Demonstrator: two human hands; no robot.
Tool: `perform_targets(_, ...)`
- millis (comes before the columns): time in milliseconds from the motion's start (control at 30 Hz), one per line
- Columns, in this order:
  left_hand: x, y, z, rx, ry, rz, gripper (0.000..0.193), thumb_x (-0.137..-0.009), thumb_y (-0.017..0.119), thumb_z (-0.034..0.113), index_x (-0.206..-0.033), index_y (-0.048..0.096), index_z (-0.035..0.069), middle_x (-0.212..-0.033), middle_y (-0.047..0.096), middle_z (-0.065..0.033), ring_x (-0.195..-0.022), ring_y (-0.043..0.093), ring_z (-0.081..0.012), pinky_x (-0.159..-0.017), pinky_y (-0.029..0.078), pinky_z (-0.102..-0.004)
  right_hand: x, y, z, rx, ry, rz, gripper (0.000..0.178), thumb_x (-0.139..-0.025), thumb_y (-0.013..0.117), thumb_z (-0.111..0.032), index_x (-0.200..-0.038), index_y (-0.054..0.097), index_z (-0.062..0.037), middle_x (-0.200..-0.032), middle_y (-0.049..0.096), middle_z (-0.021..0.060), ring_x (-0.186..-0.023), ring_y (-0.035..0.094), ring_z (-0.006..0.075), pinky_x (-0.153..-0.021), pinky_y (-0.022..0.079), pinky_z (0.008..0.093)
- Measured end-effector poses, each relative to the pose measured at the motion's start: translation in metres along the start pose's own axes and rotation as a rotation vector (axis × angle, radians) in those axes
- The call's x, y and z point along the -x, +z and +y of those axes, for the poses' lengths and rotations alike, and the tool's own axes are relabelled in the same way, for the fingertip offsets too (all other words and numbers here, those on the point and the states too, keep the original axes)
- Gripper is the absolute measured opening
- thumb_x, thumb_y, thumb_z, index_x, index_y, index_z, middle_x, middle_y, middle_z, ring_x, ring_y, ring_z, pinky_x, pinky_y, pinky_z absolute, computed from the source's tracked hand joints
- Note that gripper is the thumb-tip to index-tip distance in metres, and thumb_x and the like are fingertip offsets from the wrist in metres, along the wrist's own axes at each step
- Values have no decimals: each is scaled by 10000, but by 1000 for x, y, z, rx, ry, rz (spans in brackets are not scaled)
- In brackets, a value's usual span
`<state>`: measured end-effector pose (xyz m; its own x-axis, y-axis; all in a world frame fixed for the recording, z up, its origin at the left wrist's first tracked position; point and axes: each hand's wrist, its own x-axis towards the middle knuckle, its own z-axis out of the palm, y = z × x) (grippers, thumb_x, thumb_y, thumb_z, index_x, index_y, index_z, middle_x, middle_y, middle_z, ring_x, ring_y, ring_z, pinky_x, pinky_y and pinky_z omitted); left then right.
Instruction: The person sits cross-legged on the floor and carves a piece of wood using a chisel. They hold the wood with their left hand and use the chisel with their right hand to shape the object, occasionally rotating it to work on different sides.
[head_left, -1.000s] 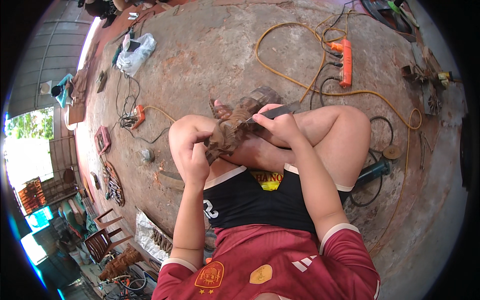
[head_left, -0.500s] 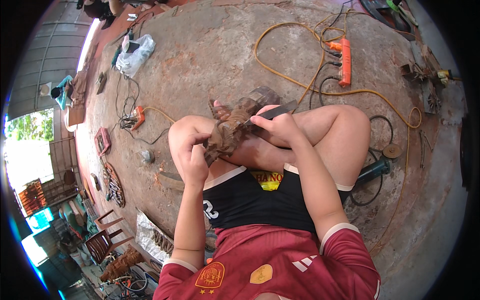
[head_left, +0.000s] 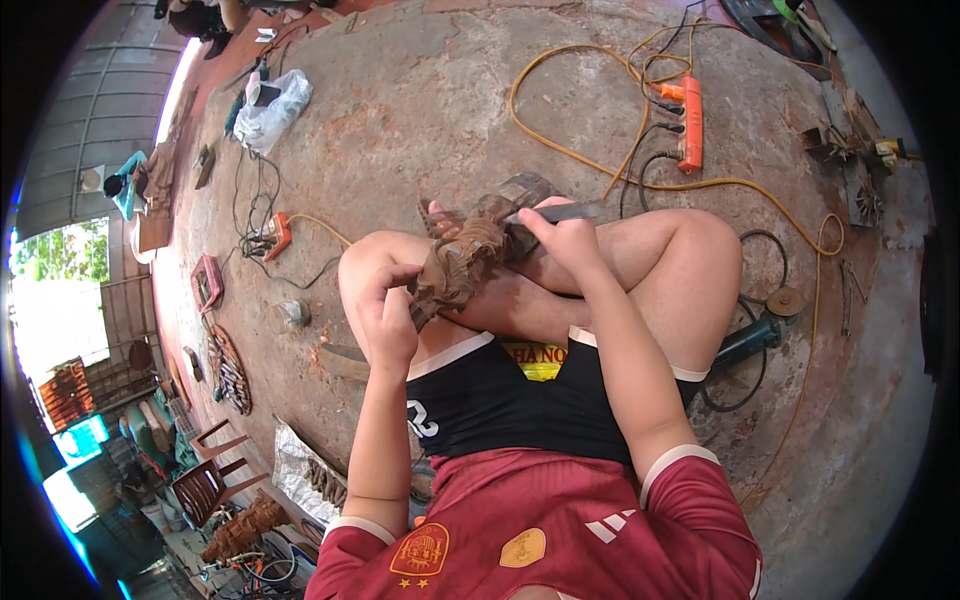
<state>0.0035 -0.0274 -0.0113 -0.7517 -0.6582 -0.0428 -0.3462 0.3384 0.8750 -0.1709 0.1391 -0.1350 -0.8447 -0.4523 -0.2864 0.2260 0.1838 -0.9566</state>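
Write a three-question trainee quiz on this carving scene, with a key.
1. True or false: the left hand grips the lower end of the wooden carving.
2. What does the right hand press against the carving? A) a slim dark tool B) a hammer C) a paintbrush
3. Fill in: the orange power strip lies on the ___ beyond the knees.

Key: 1 true; 2 A; 3 floor.
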Motion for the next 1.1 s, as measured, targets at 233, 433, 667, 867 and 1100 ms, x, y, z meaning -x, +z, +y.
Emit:
perform_targets(233, 0, 1, 1, 3, -4, -1, 347, -766, 431, 48, -963, 690, -72, -818, 667, -86, -722, 545, -121, -674, 436, -251, 1, 19, 4, -232, -90, -95, 260, -841, 774, -276, -835, 707, -25, -721, 668, 40, -684, 593, 124, -639, 486, 306)
perform_targets(433, -1, 0, 4, -34, -46, -23, 398, -739, 401, 73, -962, 667, -121, -917, 692, -159, -868, 625, -201, -843, 488, -294, -7, 21, 9, -168, -44, 67, 265, -841, 778, -270, -845, 707, -15, -758, 676, 47, -727, 608, 131, -681, 491, 305)
perform_targets(667, 0, 2, 3, -14, 34, -15, 342, -774, 427, 38, -968, 684, -78, -876, 689, -119, -809, 593, -154, -754, 462, -262, 1, 33, 7, -211, -123, -37, 283, -837, 779, -270, -843, 714, 5, -803, 704, 95, -753, 649, 181, -708, 502, 316)
perform_targets(867, 3, 1, -4, 36, -38, -22, 339, -786, 436, 32, -992, 685, -70, -867, 682, -101, -766, 562, -128, -719, 454, -256, 2, 35, 3, -240, -130, -60, 232, -831, 790, -212, -839, 715, 8, -801, 695, 65, -744, 627, 142, -688, 497, 302)
perform_targets(1100, 2, 5, 3, 5, 26, -19, 338, -789, 436, 32, -991, 689, -66, -859, 679, -94, -745, 550, -119, -692, 445, -253, -5, 29, 0, 6, -423, 112, 200, -842, 780, -188, -832, 711, 0, -810, 686, 49, -755, 621, 139, -693, 493, 294)
